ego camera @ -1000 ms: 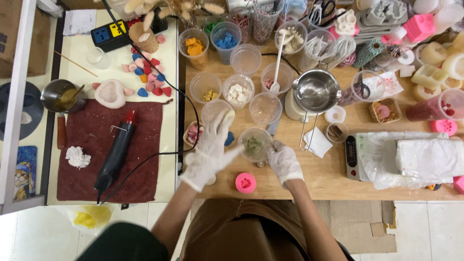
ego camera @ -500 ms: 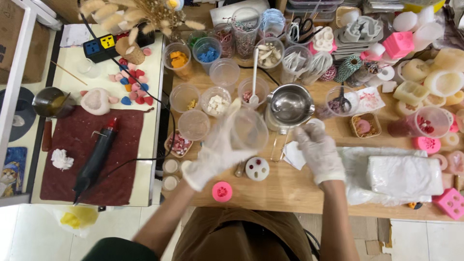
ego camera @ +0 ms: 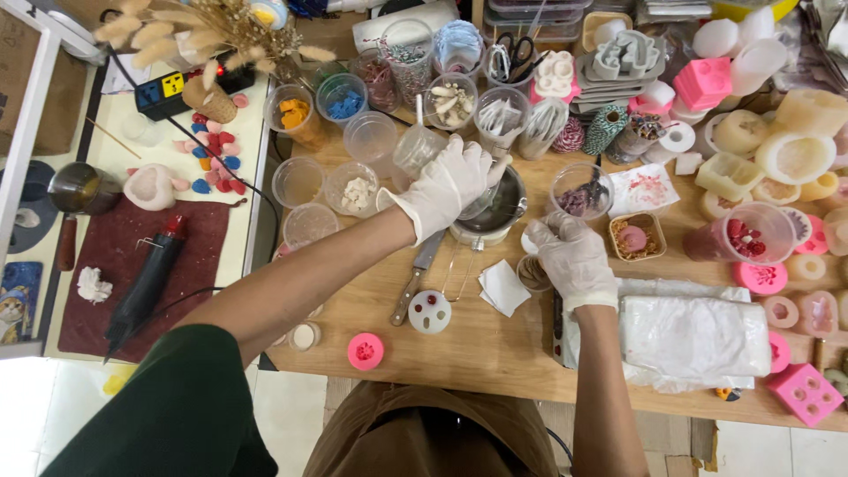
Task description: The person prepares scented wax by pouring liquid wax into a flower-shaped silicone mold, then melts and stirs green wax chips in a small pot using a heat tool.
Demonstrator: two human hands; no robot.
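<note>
Both hands wear thin white gloves. The left hand (ego camera: 450, 181) reaches across the wooden surface (ego camera: 495, 340) and grips a clear plastic cup (ego camera: 417, 148), tipped on its side over the metal pot (ego camera: 496, 210) that stands on a small white base near the middle. The fingers are curled round the cup's wall, and the cup's mouth points toward the pot, though the glove hides whether anything is coming out. The right hand (ego camera: 572, 256) rests lower and to the right, just beside the pot, its fingers bent loosely over a small round container (ego camera: 533, 272) near a folded white paper napkin (ego camera: 503, 287); how firmly it holds anything I cannot tell. In front of the pot lie a knife (ego camera: 417, 276), a round white mould with red spots (ego camera: 430, 311) and a pink round mould (ego camera: 365, 351). Behind the pot stand many clear cups of coloured bits, among them orange pieces (ego camera: 292, 113) and blue pieces (ego camera: 342, 102). A heat gun (ego camera: 146, 283) lies on a dark red cloth (ego camera: 106, 291) on the side table at far left.
</note>
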